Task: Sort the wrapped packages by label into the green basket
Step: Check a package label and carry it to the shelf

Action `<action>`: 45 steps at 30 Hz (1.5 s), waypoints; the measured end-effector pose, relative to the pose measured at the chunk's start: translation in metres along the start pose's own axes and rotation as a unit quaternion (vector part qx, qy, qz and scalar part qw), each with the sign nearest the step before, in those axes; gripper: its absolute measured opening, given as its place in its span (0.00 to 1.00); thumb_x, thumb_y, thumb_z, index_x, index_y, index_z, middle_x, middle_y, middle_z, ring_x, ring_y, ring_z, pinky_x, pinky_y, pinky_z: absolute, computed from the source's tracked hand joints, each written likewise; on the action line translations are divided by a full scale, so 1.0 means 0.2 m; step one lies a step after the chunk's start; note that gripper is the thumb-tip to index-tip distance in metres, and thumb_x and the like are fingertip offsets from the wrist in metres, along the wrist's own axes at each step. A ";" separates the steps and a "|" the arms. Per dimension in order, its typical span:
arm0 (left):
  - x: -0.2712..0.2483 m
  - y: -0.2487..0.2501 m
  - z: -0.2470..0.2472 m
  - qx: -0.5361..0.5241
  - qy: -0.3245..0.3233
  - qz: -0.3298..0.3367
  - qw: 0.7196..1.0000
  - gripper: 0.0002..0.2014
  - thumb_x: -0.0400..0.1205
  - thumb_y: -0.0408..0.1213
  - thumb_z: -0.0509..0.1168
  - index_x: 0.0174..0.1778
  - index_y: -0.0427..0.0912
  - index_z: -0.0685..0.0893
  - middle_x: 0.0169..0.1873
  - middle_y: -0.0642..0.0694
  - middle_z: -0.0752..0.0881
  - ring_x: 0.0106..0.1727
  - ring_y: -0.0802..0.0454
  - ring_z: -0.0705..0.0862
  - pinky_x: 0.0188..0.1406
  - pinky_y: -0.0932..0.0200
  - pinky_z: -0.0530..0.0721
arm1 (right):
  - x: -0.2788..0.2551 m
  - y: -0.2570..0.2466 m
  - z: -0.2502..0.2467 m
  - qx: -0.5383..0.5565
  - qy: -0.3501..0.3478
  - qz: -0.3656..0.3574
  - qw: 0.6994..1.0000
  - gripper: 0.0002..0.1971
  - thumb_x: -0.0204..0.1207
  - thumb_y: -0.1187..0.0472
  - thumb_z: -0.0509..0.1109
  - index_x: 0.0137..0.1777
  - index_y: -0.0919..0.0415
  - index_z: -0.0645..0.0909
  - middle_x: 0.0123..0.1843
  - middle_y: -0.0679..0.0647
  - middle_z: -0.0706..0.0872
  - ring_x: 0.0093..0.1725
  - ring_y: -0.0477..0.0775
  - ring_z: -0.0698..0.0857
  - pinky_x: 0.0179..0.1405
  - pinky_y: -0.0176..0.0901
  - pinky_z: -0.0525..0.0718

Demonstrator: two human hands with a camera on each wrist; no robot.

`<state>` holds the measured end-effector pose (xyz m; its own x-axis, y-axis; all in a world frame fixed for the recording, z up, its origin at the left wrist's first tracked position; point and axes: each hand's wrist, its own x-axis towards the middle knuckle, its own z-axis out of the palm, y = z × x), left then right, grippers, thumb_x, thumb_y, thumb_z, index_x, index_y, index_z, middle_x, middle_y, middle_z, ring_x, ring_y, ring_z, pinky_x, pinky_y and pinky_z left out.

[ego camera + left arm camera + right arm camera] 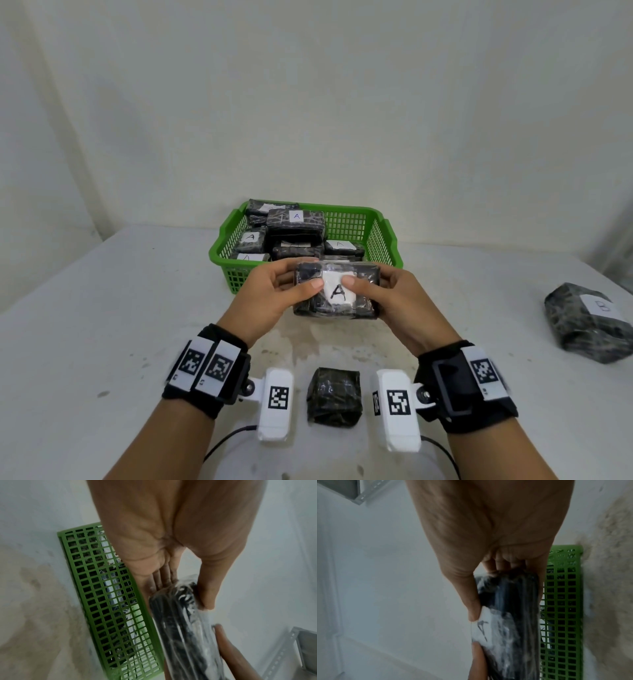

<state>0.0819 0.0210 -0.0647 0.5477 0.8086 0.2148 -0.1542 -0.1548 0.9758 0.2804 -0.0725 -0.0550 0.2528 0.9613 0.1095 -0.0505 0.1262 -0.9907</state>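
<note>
Head cam: both hands are up over the white table (102, 325), holding one black wrapped package (337, 291) between them, just in front of the near wall of the green basket (383, 236). The left hand (270, 298) grips the package's left end, the right hand (400, 301) the right end, thumbs on top beside the white "A" label (337, 291), fingers curled round behind. The basket already has several A-labelled packages (296, 222) stacked mostly on its left side. A small unlabelled-looking bundle (335, 396) sits near, between the wrists, and a bigger package marked B (591, 322) lies far off to the right.

Left wrist cam: left hand (171, 540) with thumb (209, 588) pressing one face of the package (185, 628), fingers under the other; basket wall (111, 601) just beside it.

Right wrist cam: pretty blurry, but the right hand (488, 534) looks to pinch the package (513, 608) the same way, thumb by the label, basket (565, 601) right next to it.
</note>
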 end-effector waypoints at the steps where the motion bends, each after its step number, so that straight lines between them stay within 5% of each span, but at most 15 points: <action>1: 0.00 0.00 0.00 0.001 -0.005 -0.001 1.000 0.24 0.72 0.42 0.79 0.65 0.41 0.87 0.58 0.42 0.92 0.62 0.43 0.90 0.69 0.40 0.84 | -0.01 -0.01 0.00 -0.007 0.005 -0.007 1.000 0.19 0.69 0.58 0.84 0.60 0.62 0.90 0.54 0.54 0.96 0.53 0.53 0.95 0.51 0.45 0.91; 5: 0.00 0.00 0.01 0.004 -0.002 0.002 1.000 0.26 0.70 0.41 0.78 0.64 0.40 0.87 0.57 0.42 0.92 0.62 0.43 0.90 0.69 0.38 0.84 | -0.01 -0.01 0.01 -0.016 0.010 -0.017 1.000 0.21 0.68 0.58 0.85 0.60 0.61 0.90 0.55 0.55 0.96 0.56 0.55 0.95 0.61 0.53 0.90; 9: 0.01 -0.01 0.00 -0.045 0.018 -0.001 0.999 0.28 0.67 0.41 0.85 0.63 0.42 0.87 0.58 0.40 0.92 0.63 0.42 0.89 0.68 0.42 0.84 | 0.00 -0.01 0.01 -0.020 -0.014 -0.001 1.000 0.29 0.63 0.61 0.86 0.66 0.63 0.86 0.58 0.57 0.96 0.59 0.60 0.95 0.60 0.54 0.91; 13: 0.01 -0.02 -0.01 -0.051 -0.004 -0.018 0.999 0.27 0.64 0.45 0.81 0.59 0.40 0.90 0.57 0.39 0.92 0.59 0.43 0.91 0.66 0.45 0.85 | 0.00 0.00 -0.02 -0.026 -0.013 -0.005 1.000 0.26 0.67 0.67 0.85 0.66 0.63 0.86 0.56 0.59 0.96 0.57 0.62 0.95 0.61 0.55 0.91; 17: 0.00 -0.01 -0.01 0.015 -0.009 0.002 1.000 0.27 0.66 0.45 0.85 0.60 0.41 0.90 0.55 0.42 0.93 0.58 0.44 0.91 0.64 0.44 0.86 | -0.01 -0.01 0.00 -0.029 -0.025 -0.004 0.999 0.30 0.61 0.57 0.87 0.65 0.61 0.88 0.59 0.56 0.95 0.61 0.60 0.94 0.64 0.56 0.89; 20: -0.01 0.01 0.00 0.042 -0.035 0.006 0.998 0.25 0.70 0.43 0.79 0.63 0.40 0.87 0.55 0.44 0.93 0.58 0.47 0.92 0.57 0.54 0.88 | -0.02 -0.02 0.00 -0.047 -0.008 -0.027 0.999 0.21 0.68 0.55 0.85 0.60 0.60 0.91 0.56 0.55 0.96 0.59 0.56 0.94 0.68 0.59 0.88; 23: -0.02 0.01 0.02 0.045 -0.033 0.016 0.998 0.24 0.70 0.42 0.77 0.62 0.39 0.87 0.54 0.44 0.93 0.56 0.49 0.92 0.51 0.61 0.88 | -0.02 -0.03 -0.01 -0.053 -0.005 -0.030 0.998 0.25 0.66 0.53 0.86 0.63 0.61 0.90 0.58 0.55 0.96 0.60 0.57 0.94 0.71 0.62 0.87; 30: -0.01 0.01 -0.02 0.006 -0.024 0.013 1.000 0.24 0.72 0.42 0.82 0.62 0.40 0.87 0.58 0.42 0.92 0.62 0.43 0.90 0.63 0.53 0.87 | -0.03 -0.04 -0.02 -0.079 -0.017 -0.049 0.996 0.25 0.68 0.66 0.86 0.66 0.58 0.88 0.59 0.52 0.96 0.61 0.52 0.94 0.57 0.43 0.92; 35: -0.02 0.02 -0.02 0.026 0.002 0.051 0.998 0.26 0.66 0.35 0.79 0.62 0.41 0.86 0.56 0.44 0.93 0.59 0.48 0.91 0.62 0.52 0.88 | -0.03 -0.04 -0.01 -0.083 -0.022 -0.039 0.996 0.25 0.69 0.59 0.86 0.67 0.55 0.88 0.62 0.50 0.94 0.64 0.49 0.92 0.68 0.47 0.88; 39: -0.01 0.01 -0.03 0.031 -0.009 0.077 0.997 0.27 0.64 0.32 0.80 0.61 0.43 0.86 0.56 0.43 0.92 0.60 0.47 0.90 0.61 0.53 0.88 | -0.01 -0.03 -0.01 -0.017 -0.022 0.039 0.999 0.32 0.71 0.41 0.84 0.67 0.64 0.88 0.65 0.71 0.89 0.67 0.71 0.89 0.66 0.53 0.91; 43: -0.01 0.01 -0.02 0.041 -0.025 0.069 0.996 0.28 0.68 0.32 0.81 0.65 0.42 0.84 0.60 0.43 0.91 0.63 0.49 0.89 0.61 0.58 0.87 | -0.01 -0.04 -0.02 0.032 -0.033 0.062 0.997 0.29 0.70 0.51 0.80 0.67 0.70 0.87 0.64 0.71 0.91 0.64 0.71 0.91 0.62 0.48 0.92; 45: -0.01 0.01 -0.02 0.023 -0.039 0.029 0.999 0.34 0.68 0.42 0.84 0.70 0.44 0.82 0.63 0.46 0.90 0.65 0.51 0.88 0.61 0.58 0.87 | -0.01 -0.03 -0.03 0.043 -0.032 0.041 0.998 0.29 0.68 0.55 0.81 0.67 0.70 0.87 0.64 0.66 0.92 0.66 0.66 0.91 0.62 0.47 0.92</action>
<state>0.0780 0.0215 -0.0638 0.6011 0.7519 0.2708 -0.1492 -0.2273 0.9623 0.2862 -0.0772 -0.0492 0.1832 0.9824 0.0352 -0.1520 0.0637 -0.9863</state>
